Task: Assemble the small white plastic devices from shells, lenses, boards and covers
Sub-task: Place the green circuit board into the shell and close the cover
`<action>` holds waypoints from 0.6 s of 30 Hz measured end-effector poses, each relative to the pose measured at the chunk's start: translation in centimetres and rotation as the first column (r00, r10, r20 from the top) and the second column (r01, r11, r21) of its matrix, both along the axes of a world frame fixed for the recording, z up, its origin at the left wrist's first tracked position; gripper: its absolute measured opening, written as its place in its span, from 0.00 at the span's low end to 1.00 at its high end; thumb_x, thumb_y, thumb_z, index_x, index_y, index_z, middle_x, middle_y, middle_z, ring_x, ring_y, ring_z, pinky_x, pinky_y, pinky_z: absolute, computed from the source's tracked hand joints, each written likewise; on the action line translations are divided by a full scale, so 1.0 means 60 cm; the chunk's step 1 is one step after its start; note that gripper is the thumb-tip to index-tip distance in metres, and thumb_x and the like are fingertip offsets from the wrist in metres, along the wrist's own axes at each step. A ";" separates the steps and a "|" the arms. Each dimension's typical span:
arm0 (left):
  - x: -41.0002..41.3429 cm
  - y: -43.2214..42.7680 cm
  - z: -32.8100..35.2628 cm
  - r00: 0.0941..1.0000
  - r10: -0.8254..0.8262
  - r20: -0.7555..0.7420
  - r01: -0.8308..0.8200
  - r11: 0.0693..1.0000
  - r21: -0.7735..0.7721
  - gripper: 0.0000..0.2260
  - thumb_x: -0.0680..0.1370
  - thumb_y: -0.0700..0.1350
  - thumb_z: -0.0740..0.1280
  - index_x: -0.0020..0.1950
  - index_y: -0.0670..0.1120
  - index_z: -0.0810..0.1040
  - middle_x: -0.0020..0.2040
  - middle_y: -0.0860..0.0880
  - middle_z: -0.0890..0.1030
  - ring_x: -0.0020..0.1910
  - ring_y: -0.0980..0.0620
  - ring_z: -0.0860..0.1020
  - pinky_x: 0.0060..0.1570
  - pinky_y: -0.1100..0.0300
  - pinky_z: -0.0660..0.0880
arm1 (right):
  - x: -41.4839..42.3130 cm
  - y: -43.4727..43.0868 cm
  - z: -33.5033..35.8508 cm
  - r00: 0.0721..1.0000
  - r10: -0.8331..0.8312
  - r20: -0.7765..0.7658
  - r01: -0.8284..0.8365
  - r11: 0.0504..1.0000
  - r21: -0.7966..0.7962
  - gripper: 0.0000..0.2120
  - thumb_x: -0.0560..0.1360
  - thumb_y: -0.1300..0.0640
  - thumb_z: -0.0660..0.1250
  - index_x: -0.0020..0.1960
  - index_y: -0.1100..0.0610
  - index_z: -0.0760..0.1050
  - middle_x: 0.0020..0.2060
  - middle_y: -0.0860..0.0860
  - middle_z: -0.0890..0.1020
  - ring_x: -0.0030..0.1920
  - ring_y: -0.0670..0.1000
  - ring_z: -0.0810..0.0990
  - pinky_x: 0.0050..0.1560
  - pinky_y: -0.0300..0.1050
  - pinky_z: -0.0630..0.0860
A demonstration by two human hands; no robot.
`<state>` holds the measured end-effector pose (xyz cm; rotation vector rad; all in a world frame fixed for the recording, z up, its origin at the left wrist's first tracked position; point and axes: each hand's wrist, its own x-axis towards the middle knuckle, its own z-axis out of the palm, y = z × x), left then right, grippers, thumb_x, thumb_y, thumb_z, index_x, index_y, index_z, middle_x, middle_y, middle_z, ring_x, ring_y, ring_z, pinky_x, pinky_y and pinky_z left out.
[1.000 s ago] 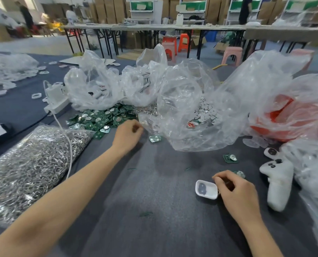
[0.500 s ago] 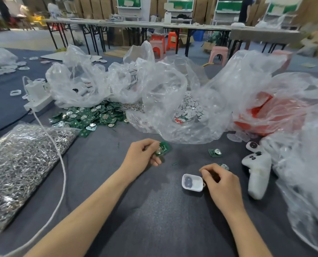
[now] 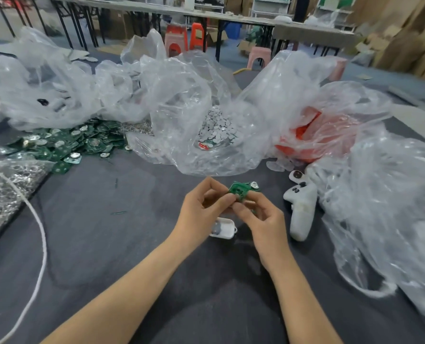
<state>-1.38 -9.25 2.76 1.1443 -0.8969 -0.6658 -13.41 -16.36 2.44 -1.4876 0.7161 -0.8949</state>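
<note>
Left hand (image 3: pixel 201 214) and right hand (image 3: pixel 261 219) pinching a green circuit board (image 3: pixel 240 191), raised above an open white shell (image 3: pixel 222 228), grey table (image 3: pixel 107 244)

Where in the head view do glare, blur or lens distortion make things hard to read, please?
In the head view, glare streaks the clear plastic bags, veiling the silver discs inside; the wide lens stretches the frame's edges; the far tables are soft; the green board pinched by the left hand and right hand is blurred.
</note>
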 end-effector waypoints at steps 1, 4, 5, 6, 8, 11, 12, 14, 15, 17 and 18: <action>0.000 0.001 -0.003 1.000 -0.019 -0.021 0.018 0.999 -0.034 0.08 0.76 0.34 0.68 0.40 0.45 0.75 0.40 0.51 0.85 0.39 0.55 0.83 0.39 0.65 0.78 | 0.001 0.001 0.000 0.999 0.023 0.028 -0.024 1.000 0.007 0.09 0.72 0.61 0.72 0.50 0.51 0.81 0.45 0.52 0.85 0.47 0.49 0.83 0.48 0.39 0.77; 0.000 0.003 -0.011 0.993 -0.084 -0.081 0.078 0.994 -0.074 0.09 0.76 0.37 0.68 0.38 0.48 0.77 0.44 0.51 0.84 0.43 0.53 0.83 0.44 0.61 0.80 | 0.004 0.001 0.003 0.994 0.042 0.096 -0.046 0.998 0.041 0.09 0.72 0.63 0.71 0.46 0.50 0.84 0.44 0.51 0.86 0.44 0.45 0.83 0.45 0.36 0.76; 0.001 0.002 -0.013 0.993 -0.092 -0.073 0.088 0.995 -0.049 0.09 0.76 0.37 0.68 0.38 0.48 0.78 0.44 0.50 0.84 0.44 0.52 0.83 0.45 0.59 0.80 | 0.004 0.000 0.003 0.992 0.037 0.121 -0.045 0.997 0.068 0.07 0.70 0.61 0.71 0.44 0.50 0.84 0.43 0.50 0.86 0.44 0.45 0.83 0.45 0.37 0.76; 0.004 0.001 -0.015 0.995 -0.086 -0.043 0.085 0.996 -0.014 0.09 0.77 0.36 0.68 0.39 0.48 0.79 0.45 0.50 0.84 0.45 0.51 0.83 0.46 0.59 0.80 | 0.003 -0.002 0.002 0.989 0.028 0.146 -0.044 0.994 0.104 0.06 0.69 0.58 0.71 0.43 0.50 0.84 0.42 0.50 0.86 0.44 0.46 0.82 0.46 0.39 0.76; 0.016 0.001 -0.016 0.994 -0.014 0.105 0.009 0.998 0.056 0.06 0.77 0.38 0.68 0.43 0.48 0.81 0.47 0.52 0.84 0.47 0.53 0.83 0.49 0.57 0.79 | 0.001 -0.005 -0.001 0.983 -0.006 0.183 -0.025 0.985 0.170 0.04 0.70 0.57 0.69 0.42 0.51 0.83 0.41 0.51 0.85 0.44 0.50 0.82 0.46 0.43 0.76; 0.049 0.010 -0.014 0.916 0.000 0.401 -0.086 0.977 0.197 0.05 0.75 0.48 0.71 0.48 0.56 0.78 0.48 0.60 0.82 0.52 0.61 0.78 0.55 0.65 0.72 | -0.003 -0.010 -0.010 0.988 -0.108 0.109 0.089 0.982 0.166 0.07 0.77 0.64 0.64 0.45 0.55 0.78 0.36 0.51 0.83 0.35 0.53 0.82 0.34 0.40 0.77; 0.060 0.014 -0.014 0.878 -0.076 0.472 -0.064 0.959 0.274 0.08 0.73 0.52 0.72 0.49 0.58 0.76 0.48 0.61 0.81 0.54 0.62 0.76 0.55 0.67 0.70 | -0.004 -0.011 -0.012 0.990 -0.135 0.046 0.128 0.983 0.132 0.07 0.78 0.65 0.63 0.46 0.56 0.77 0.34 0.50 0.82 0.31 0.52 0.81 0.31 0.39 0.75; 0.071 0.018 -0.015 0.803 -0.235 0.548 -0.018 0.909 0.416 0.12 0.72 0.55 0.72 0.53 0.58 0.75 0.50 0.60 0.79 0.55 0.61 0.74 0.55 0.66 0.69 | -0.002 -0.012 -0.015 0.986 -0.144 -0.087 0.151 0.986 0.075 0.06 0.78 0.64 0.64 0.46 0.57 0.78 0.31 0.50 0.82 0.28 0.49 0.79 0.28 0.37 0.73; 0.073 0.018 -0.016 0.769 -0.269 0.580 -0.021 0.896 0.443 0.12 0.73 0.55 0.72 0.54 0.56 0.76 0.50 0.60 0.78 0.55 0.59 0.73 0.56 0.65 0.69 | 0.002 -0.015 -0.013 0.980 -0.134 -0.148 0.144 0.988 0.062 0.05 0.77 0.64 0.65 0.45 0.57 0.79 0.29 0.50 0.81 0.27 0.48 0.78 0.27 0.37 0.72; 0.071 0.016 -0.017 0.710 -0.271 0.650 -0.055 0.899 0.434 0.11 0.74 0.52 0.71 0.55 0.52 0.78 0.52 0.55 0.78 0.56 0.55 0.72 0.57 0.62 0.68 | 0.010 -0.023 -0.005 0.963 -0.083 -0.258 0.102 0.993 0.062 0.04 0.75 0.64 0.68 0.43 0.57 0.80 0.28 0.50 0.80 0.25 0.46 0.76 0.25 0.36 0.71; 0.070 0.015 -0.017 0.686 -0.270 0.675 -0.065 0.902 0.427 0.10 0.74 0.50 0.71 0.54 0.51 0.79 0.53 0.54 0.77 0.56 0.54 0.71 0.58 0.60 0.67 | 0.013 -0.030 0.001 0.950 -0.042 -0.310 0.069 0.995 0.077 0.04 0.74 0.64 0.69 0.41 0.58 0.80 0.27 0.51 0.80 0.23 0.46 0.75 0.24 0.35 0.70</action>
